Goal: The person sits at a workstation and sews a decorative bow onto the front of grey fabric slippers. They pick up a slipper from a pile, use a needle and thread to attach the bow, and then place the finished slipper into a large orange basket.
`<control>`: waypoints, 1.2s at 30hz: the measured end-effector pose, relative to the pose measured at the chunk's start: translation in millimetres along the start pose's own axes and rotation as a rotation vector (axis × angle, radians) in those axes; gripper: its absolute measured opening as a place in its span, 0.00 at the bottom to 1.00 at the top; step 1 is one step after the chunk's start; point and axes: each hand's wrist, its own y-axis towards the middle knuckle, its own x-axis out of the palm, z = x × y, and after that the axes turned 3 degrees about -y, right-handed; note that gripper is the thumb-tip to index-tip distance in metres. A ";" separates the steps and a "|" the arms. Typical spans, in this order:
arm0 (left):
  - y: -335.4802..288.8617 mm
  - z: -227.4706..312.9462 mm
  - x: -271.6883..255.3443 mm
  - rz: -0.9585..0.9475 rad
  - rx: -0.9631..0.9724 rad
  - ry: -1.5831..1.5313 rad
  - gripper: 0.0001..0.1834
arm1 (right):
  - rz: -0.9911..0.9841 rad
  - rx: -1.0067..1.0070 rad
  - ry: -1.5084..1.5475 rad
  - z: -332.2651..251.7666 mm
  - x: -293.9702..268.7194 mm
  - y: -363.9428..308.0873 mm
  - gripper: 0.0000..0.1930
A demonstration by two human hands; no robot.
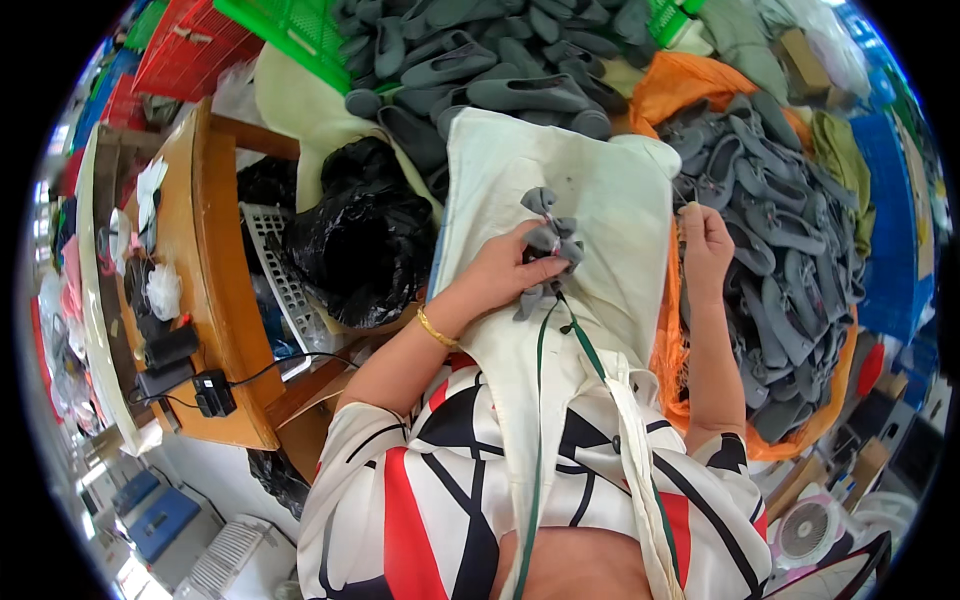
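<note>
- The left hand (515, 270) has thumb and fingers closed around a small grey piece (556, 240) of knotted-looking fabric, parts of it poking out above and below the grip.
- The right hand (708, 240) is raised at 3 o'clock from that piece, well apart from it, with fingers curled and the tips pressed together; whether they pinch something thin is too small to tell.
- The grey piece sits over a pale cloth (620, 225) spread before the person.
- A gold bracelet (436, 330) circles the left wrist, at 8 o'clock.
- At 9 o'clock stands an open black plastic bag (355, 175), with a wooden table (225, 300) beyond it.
- Toward 12 o'clock lie heaped grey shoes (470, 60); a green crate (310, 45) is near 10:30.
- At 3 o'clock, past the right hand, more grey shoes fill an orange sack (780, 447).
</note>
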 end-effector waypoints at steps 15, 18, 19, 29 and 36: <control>-58.7 -94.0 -120.7 0.818 -0.218 -0.040 0.09 | -0.048 0.003 -0.156 22.8 16.7 -33.8 0.09; -96.8 -166.4 -181.3 0.934 -0.397 -0.078 0.08 | -0.058 0.106 -0.114 26.2 31.2 -37.0 0.09; -110.4 -190.8 -200.1 0.968 -0.462 -0.088 0.08 | -0.053 0.094 -0.141 27.7 36.3 -37.5 0.09; -83.1 -352.0 -275.7 0.737 -0.661 0.499 0.14 | 0.026 0.286 -0.228 -3.5 43.1 -34.8 0.10; -75.1 -407.0 -270.4 0.529 -0.789 0.654 0.17 | -0.097 0.331 -0.272 -13.7 58.6 -17.2 0.09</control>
